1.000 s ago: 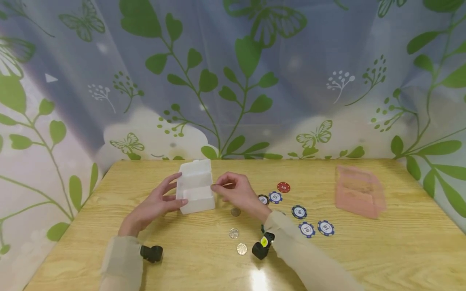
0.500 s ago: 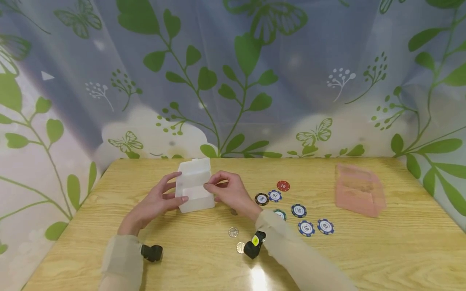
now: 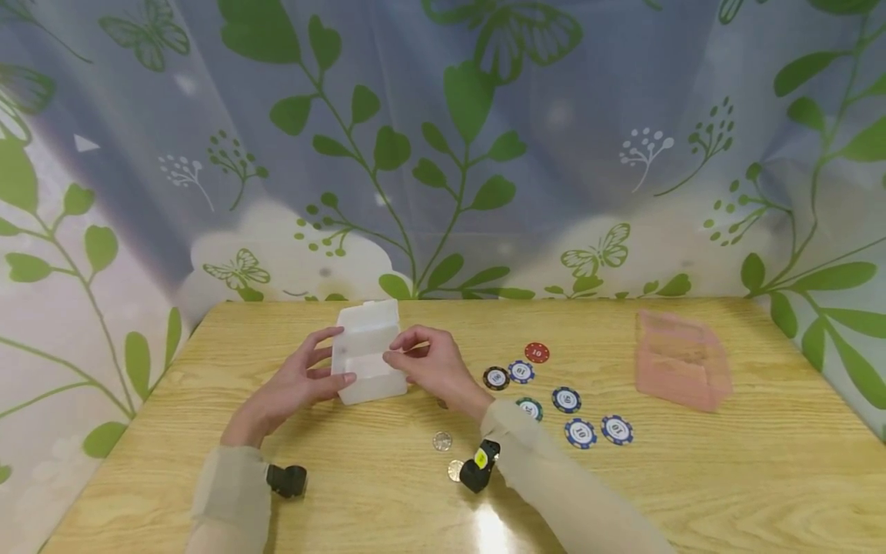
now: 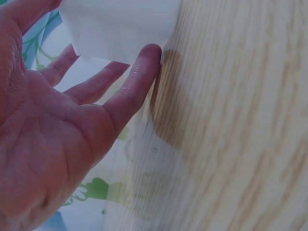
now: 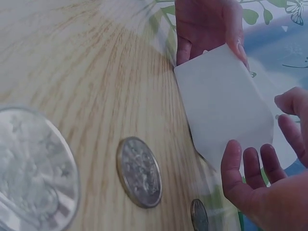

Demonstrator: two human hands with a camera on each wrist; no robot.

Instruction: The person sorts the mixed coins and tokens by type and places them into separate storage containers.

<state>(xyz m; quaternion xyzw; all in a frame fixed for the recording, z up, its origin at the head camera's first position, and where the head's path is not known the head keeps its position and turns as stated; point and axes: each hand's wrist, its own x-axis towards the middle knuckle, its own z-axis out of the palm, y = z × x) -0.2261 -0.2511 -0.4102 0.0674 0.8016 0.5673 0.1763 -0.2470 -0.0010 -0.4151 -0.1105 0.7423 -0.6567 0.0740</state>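
A white lidded box point(image 3: 374, 390) stands with its lid raised toward the back of the table. My left hand point(image 3: 298, 385) holds it by the left side, thumb on the front and fingers behind; the left wrist view shows the thumb point(image 4: 139, 72) along the box wall. My right hand point(image 3: 436, 369) hovers at the box's right side, thumb and index tips over its opening. In the right wrist view the right fingers point(image 5: 233, 159) are loosely bent, a gap between thumb and index, nothing seen in it. Silver coins point(image 3: 442, 441) lie below the right hand, one mostly hidden by it.
Several poker chips, among them a red one point(image 3: 537, 352), a black one point(image 3: 496, 378), a green one point(image 3: 529, 409) and blue ones point(image 3: 567, 399), lie flat right of the right hand. A translucent pink box point(image 3: 681, 365) stands farther right. A leaf-printed curtain point(image 3: 443, 154) hangs behind the table.
My right hand has shifted left over the box opening, uncovering the black and green chips. A small dark edge at its fingertips no longer shows. The left hand and box stay put.
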